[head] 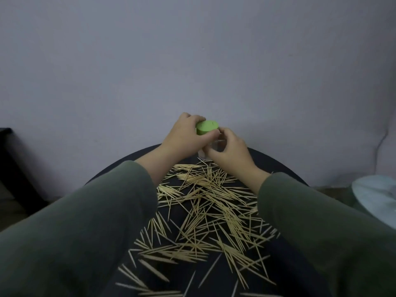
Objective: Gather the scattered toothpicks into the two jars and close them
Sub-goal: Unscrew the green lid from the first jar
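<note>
A clear jar (pixel 214 147) with a green lid (pixel 207 127) stood at the far edge of the round dark tabletop (pixel 285 166), close to the pale wall (pixel 192 50). Most of the jar's body was hidden behind the two hands, so what it held could not be made out; only a little clear plastic showed between the fingers. The lid sat at the top of the jar, tilted slightly toward the camera. Whether it was fully seated could not be told.

The left hand (pixel 184 133) had its grip curled round the lid, fingers over the far side and thumb along the near edge. The right hand (pixel 230 150) had its grip closed round the clear body just below the lid, fingertips touching the left thumb. Both forearms reached forward in dull green sleeves (pixel 90 228).

No second jar could be picked out anywhere in view.

The toothpicks (pixel 205 211) lay loose across the tabletop between the forearms, a dense crisscrossed heap in the middle and thinner strays toward the near edge. The nearest of them began just beside the base of the jar.

Off the tabletop, a pale blue rounded object (pixel 377 196) sat at the right edge, and a piece of dark furniture (pixel 12 168) stood at the left against the wall.
</note>
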Demonstrator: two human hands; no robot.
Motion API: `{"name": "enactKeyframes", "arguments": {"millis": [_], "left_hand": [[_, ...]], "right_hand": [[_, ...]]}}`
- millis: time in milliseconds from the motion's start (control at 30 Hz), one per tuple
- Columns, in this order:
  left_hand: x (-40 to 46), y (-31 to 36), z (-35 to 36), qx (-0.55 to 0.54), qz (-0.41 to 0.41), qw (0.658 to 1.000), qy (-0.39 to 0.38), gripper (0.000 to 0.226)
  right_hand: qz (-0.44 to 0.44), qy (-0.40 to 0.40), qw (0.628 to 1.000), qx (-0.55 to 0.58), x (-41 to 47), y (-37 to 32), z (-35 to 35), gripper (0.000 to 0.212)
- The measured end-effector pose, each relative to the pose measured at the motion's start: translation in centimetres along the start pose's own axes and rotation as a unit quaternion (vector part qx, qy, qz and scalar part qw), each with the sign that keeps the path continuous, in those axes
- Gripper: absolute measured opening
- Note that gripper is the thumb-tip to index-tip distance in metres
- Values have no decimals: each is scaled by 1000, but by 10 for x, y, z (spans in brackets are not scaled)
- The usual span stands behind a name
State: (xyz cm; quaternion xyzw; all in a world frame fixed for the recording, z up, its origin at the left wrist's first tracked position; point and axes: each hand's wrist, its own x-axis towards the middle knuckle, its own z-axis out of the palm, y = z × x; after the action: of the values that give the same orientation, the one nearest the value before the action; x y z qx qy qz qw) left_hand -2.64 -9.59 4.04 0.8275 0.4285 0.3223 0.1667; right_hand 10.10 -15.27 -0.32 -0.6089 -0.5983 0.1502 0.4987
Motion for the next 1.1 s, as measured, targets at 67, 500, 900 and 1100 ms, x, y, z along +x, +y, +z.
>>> {"name": "enactKeyframes", "arguments": {"millis": [67,500,900,1100], "left_hand": [[-11,8,-6,0,2,1000,7,52],[-36,18,-18,-77,-12,995,-63,57],[-14,-6,25,-132,-2,986,-100,52],[10,-21,45,-123,28,986,-110,51]], "right_hand": [[-4,-2,1000,3,-13,-8,-6,44],[5,4,1000,6,-42,-22,-15,42],[25,12,999,-33,-16,28,-7,52],[46,11,998,-32,2,47,-4,43]]}}
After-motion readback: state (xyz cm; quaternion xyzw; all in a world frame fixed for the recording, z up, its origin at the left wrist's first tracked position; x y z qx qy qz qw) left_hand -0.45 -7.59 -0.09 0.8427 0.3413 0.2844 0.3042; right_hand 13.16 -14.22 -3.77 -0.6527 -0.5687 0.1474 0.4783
